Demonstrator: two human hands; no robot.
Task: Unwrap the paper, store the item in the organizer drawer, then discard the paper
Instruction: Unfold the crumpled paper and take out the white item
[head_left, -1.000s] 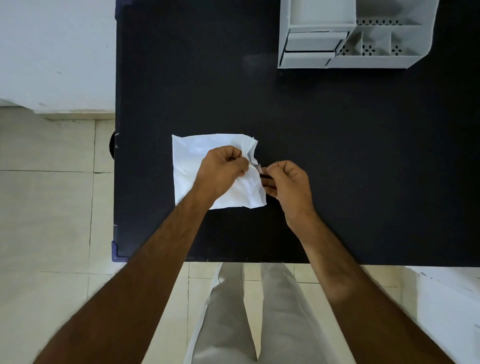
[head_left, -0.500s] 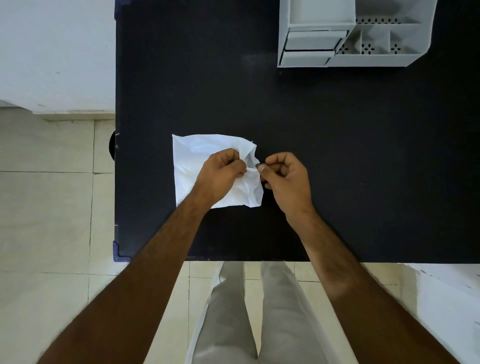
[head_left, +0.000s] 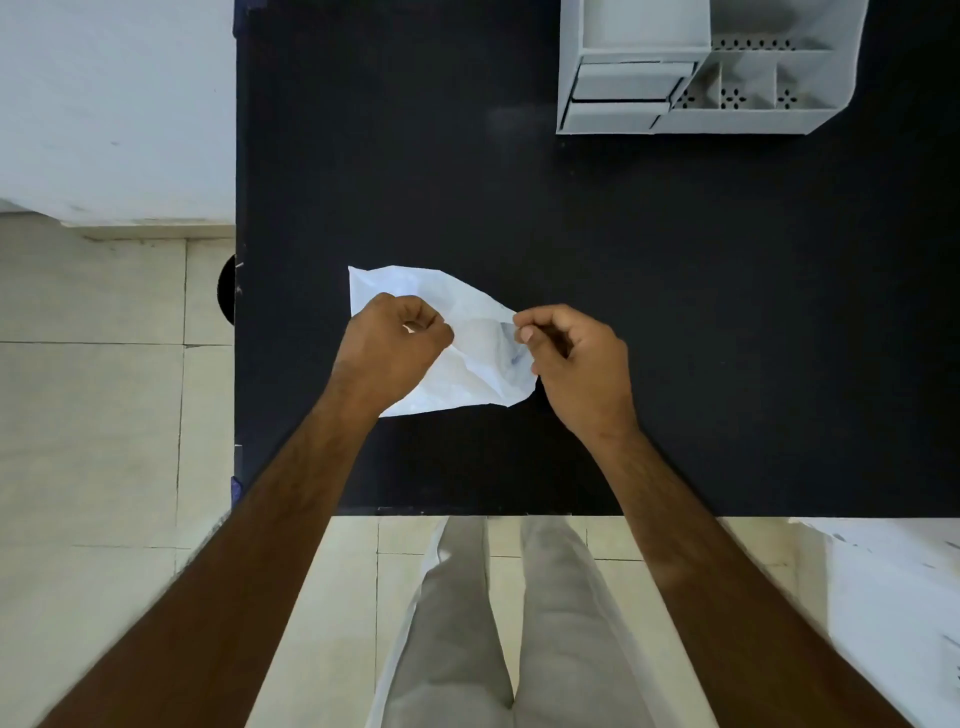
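Observation:
A crumpled white sheet of paper (head_left: 478, 358) lies spread on the black table (head_left: 623, 312), stretched between my two hands. My left hand (head_left: 389, 348) pinches the paper near its left middle. At the paper's right edge my right hand (head_left: 576, 358) has its fingers closed on it. The wrapped item is not visible; I cannot tell whether it sits under the paper or inside a hand. The grey organizer (head_left: 701, 67) stands at the far right of the table, its two small drawers (head_left: 623, 96) at its left front, both pushed in.
The organizer's right part has small open compartments (head_left: 748, 93). The table's near edge runs just in front of my legs, its left edge beside a tiled floor (head_left: 104, 415). A white surface (head_left: 893, 597) lies at the lower right.
My hands have pulled apart, the right one moving rightward, and the bunched right side of the paper has been drawn out flatter and wider.

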